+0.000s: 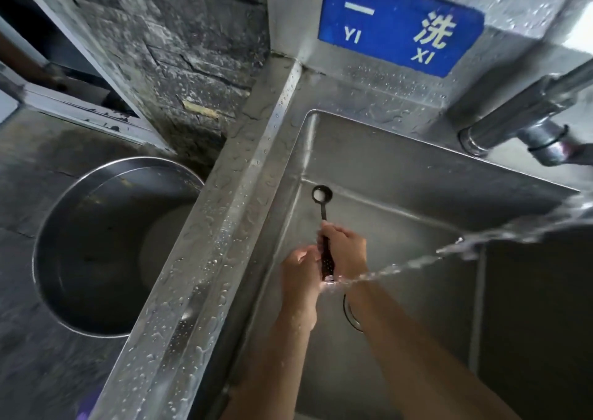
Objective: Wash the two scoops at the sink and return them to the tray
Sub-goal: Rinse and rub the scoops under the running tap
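Head view.
- Scoop, black, long-handled: 1 visible, held above the sink interior, round bowl at the far end.
- Hands: 2. Right hand, grip closed round the mid-handle. Left hand, grip curled against the lower handle.
- Water stream: 1, running from the right onto the handle end and wrists.
- Faucet: 1.
- Blue sign: 1.
- Round steel basin: 1, left of the sink.
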{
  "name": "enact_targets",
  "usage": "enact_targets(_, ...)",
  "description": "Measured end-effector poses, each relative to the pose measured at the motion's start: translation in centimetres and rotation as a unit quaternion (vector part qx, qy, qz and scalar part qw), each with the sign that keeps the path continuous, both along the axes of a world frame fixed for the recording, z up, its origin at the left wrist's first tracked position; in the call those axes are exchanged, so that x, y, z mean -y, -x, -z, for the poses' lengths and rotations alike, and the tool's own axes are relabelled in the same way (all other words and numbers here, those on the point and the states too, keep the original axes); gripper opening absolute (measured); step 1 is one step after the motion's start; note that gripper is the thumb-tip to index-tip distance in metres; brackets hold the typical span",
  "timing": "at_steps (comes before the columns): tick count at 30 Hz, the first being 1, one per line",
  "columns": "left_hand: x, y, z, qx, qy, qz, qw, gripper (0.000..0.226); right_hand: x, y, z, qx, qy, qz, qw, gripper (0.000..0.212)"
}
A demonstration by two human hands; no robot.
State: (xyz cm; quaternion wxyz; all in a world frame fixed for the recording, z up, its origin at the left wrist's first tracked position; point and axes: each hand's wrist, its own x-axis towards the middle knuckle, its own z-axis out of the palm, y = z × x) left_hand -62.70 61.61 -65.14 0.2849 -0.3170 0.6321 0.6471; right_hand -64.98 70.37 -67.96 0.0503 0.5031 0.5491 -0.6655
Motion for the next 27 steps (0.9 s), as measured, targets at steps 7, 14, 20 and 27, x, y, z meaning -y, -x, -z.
enact_targets(7, 2.1, -4.3, -7.4, -0.033, 0.007, 0.03, 0.999, 0.011, 1.1, -4.7, -8.6, -0.037, 0.094, 0.067, 0.993, 0.008)
enact_targets(14, 3.8, -6.2, -13.1, -0.107, 0.068, 0.085, 0.988, 0.015, 2.5, -10.2, -15.2, -0.104, 0.089, 0.04, 0.99, 0.026)
enact_targets(20, 2.4, -3.9, -17.2, -0.083, 0.037, 0.156, 0.984, 0.02, 3.6, -13.8, -19.1, -0.113, 0.044, 0.029, 0.992, 0.028)
enact_targets(27, 1.5, -6.4, -18.1, -0.074, 0.016, 0.183, 0.98, 0.024, 4.2, -17.1, -21.3, -0.09, 0.03, 0.005, 0.995, 0.042)
